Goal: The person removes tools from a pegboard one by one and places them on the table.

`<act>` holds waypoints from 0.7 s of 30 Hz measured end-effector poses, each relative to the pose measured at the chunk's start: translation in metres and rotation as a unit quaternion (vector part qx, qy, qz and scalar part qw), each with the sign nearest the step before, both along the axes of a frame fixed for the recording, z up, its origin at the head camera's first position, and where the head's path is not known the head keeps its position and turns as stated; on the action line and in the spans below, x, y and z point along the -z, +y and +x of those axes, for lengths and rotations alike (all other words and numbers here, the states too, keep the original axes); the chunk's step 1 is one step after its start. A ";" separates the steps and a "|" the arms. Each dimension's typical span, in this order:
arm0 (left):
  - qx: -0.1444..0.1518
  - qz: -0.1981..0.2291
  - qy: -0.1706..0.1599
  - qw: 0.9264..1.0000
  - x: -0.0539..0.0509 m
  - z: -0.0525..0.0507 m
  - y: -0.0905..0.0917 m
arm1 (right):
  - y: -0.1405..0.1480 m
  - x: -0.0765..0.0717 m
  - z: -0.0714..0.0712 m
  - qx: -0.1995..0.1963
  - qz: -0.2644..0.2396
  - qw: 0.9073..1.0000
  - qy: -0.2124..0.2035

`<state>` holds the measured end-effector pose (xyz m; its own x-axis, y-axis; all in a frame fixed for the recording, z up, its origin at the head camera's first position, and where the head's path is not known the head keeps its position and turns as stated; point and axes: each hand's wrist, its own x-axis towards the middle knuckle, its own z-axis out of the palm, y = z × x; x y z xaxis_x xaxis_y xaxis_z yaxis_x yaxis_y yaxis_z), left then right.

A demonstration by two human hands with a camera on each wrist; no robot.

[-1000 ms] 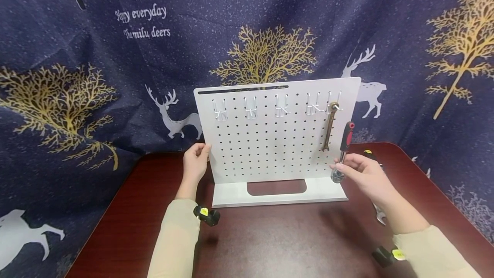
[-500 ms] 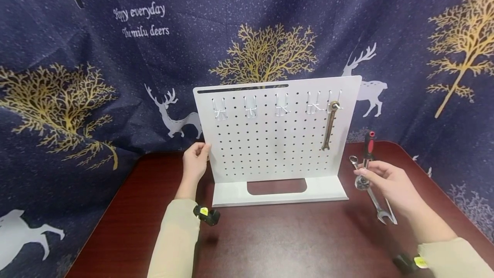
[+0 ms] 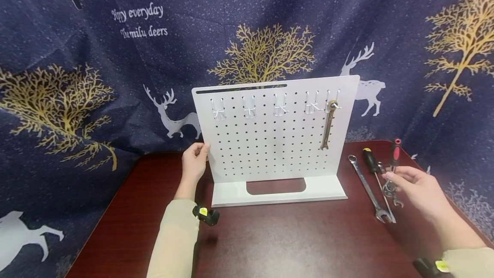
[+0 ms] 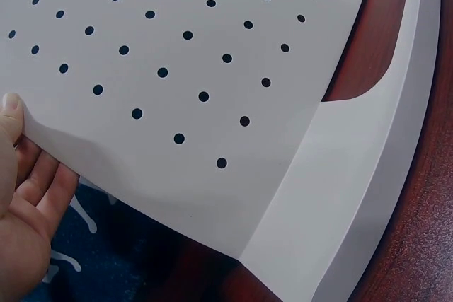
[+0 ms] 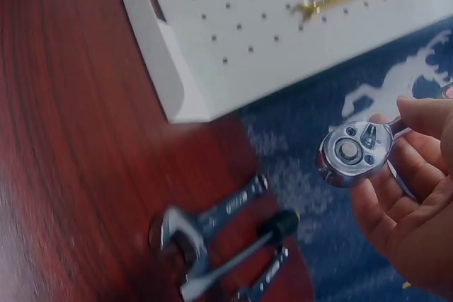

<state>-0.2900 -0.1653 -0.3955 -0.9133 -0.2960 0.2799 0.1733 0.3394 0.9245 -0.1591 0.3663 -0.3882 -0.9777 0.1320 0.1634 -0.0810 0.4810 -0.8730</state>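
My left hand (image 3: pixel 194 161) pinches the left edge of a white pegboard (image 3: pixel 270 153), thumb in front and fingers behind, as the left wrist view also shows. On the far right, my right hand (image 3: pixel 422 188) holds a ratchet wrench (image 3: pixel 395 155) by its shaft. Its red and black handle points up, and its round chrome head (image 5: pixel 354 152) hangs below the fingers. A brass-coloured combination wrench (image 3: pixel 328 128) hangs from the rightmost hook of the board. The ratchet is apart from the board, above the tools on the table.
Beside the board's right end lie a large combination wrench (image 3: pixel 364 183), a screwdriver (image 3: pixel 370 161) with a black and yellow handle, and a smaller wrench (image 3: pixel 397 202) partly hidden by the ratchet. Several white hooks (image 3: pixel 279 108) line the board's top. A patterned cloth (image 3: pixel 115 76) hangs behind the table (image 3: pixel 270 239).
My right hand has carried the ratchet wrench from the board's lower right side rightward over the tools, uncovering the large wrench and screwdriver. The left hand and the board have stayed put.
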 end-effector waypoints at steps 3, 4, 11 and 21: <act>0.001 0.001 -0.001 1.000 0.000 0.000 0.000 | 0.012 0.004 0.000 0.017 0.001 1.000 -0.001; 0.000 0.001 -0.002 1.000 0.000 0.000 0.000 | 0.016 0.005 -0.001 0.018 -0.007 1.000 -0.001; 0.002 0.004 -0.009 1.000 0.002 -0.001 -0.001 | 0.040 0.018 -0.004 0.034 -0.010 0.999 0.000; -0.002 -0.002 -0.005 1.000 0.002 -0.002 -0.001 | 0.056 0.034 -0.012 0.076 0.065 0.995 -0.022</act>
<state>-0.2920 -0.1663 -0.3978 -0.9148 -0.2979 0.2727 0.1639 0.3433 0.9248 -0.1710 0.4219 -0.4221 -0.9547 0.2591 0.1462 0.0384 0.5945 -0.8032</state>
